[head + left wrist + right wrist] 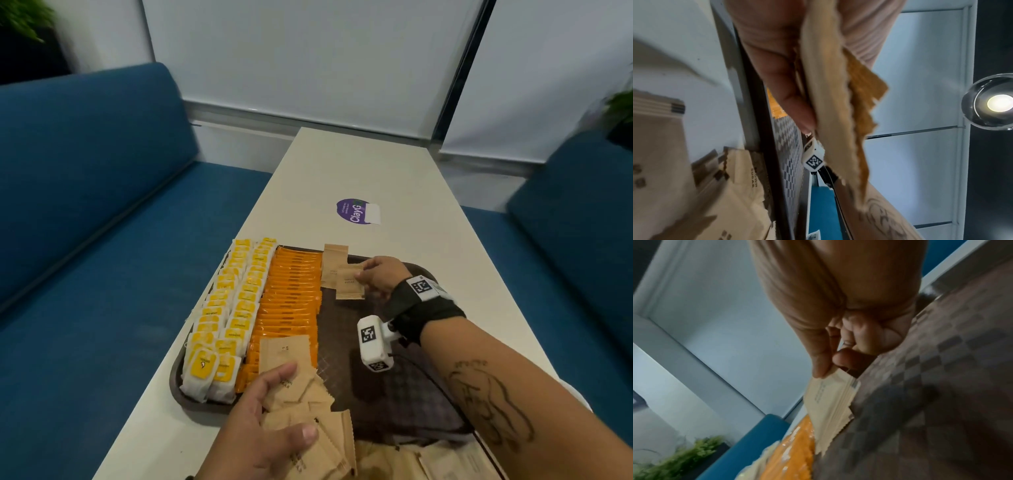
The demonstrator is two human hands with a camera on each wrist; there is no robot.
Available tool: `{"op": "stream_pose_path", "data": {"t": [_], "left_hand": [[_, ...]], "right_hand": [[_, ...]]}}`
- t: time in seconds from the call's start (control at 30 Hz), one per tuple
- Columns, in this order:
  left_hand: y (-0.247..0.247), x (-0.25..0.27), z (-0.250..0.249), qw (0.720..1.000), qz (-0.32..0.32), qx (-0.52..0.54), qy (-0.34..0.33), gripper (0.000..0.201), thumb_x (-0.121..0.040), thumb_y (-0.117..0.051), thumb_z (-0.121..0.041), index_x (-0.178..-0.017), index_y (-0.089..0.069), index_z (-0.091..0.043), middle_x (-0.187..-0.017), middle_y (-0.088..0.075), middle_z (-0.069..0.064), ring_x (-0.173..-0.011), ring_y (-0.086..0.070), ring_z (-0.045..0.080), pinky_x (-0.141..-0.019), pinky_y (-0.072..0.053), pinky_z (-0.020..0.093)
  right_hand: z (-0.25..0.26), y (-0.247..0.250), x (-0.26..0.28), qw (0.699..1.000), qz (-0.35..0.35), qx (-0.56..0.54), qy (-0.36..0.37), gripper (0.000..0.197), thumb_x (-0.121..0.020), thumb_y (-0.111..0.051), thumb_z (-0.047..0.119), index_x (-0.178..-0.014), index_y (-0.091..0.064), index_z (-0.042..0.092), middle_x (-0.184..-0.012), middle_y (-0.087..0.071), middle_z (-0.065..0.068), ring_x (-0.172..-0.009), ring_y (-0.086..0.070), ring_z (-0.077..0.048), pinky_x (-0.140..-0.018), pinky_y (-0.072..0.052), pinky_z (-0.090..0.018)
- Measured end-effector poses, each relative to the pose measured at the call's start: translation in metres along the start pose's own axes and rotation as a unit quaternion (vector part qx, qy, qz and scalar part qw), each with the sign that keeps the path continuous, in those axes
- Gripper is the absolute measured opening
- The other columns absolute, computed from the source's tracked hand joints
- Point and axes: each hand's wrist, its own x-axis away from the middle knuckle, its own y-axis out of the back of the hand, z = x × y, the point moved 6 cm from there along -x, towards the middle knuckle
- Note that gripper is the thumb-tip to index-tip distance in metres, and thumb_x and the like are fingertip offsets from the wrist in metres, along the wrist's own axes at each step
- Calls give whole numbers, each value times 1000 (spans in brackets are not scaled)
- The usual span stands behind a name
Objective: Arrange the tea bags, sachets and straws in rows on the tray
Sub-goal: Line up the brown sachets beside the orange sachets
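Brown tray (pixel 404 404) sits on the white counter (pixel 376 178). Left side of the tray: two rows of yellow-tagged tea bags (pixel 226 308), then a row of orange sachets (pixel 291 294) just beside them. Next row over, at the far end: two brown sugar sachets (pixel 334 263) lying flat, overlapping.

Right hand (pixel 378 275) pinches a small stack of brown sachets (pixel 349 284) between thumb and fingers, low over the tray, touching the laid ones (stack edge reads clearly in the right wrist view (pixel 830 405)).

Left hand (pixel 263 421) grips a loose bundle of brown sachets (pixel 308 411) at the near tray edge, thumb across the top. More brown sachets (pixel 428 459) lie on the counter near the tray's front rim.

Purple sticker (pixel 354 210) further up the counter. Blue benches (pixel 102 205) on both sides.
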Motion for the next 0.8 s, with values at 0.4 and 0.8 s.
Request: {"op": "stream_pose_path", "data": {"t": [0.4,0.8], "left_hand": [[11,-5,0,998,-42,-17,32,64,-58,-77,12,-110,-60,-21,-98,-59,-15,-69,-67,-4,-51,-48,10],[2,0,-6,1000,-25,-5,7,63,-59,-74,18,-108,-59,-19,-98,-62,-11,-68,-67,-4,-52,-49,12]], "right_hand": [[6,-36,-43,986,11,155,-53,24,-90,-62,30,-74,-57,12,-75,-63,-2,-85,-61,-17,-100,-46,-37],[20,-6,1,998,-14,62,-2,20,-90,-62,26,-80,-52,13,-69,-56,-4,-58,-50,-13,-58,-43,-23]]}}
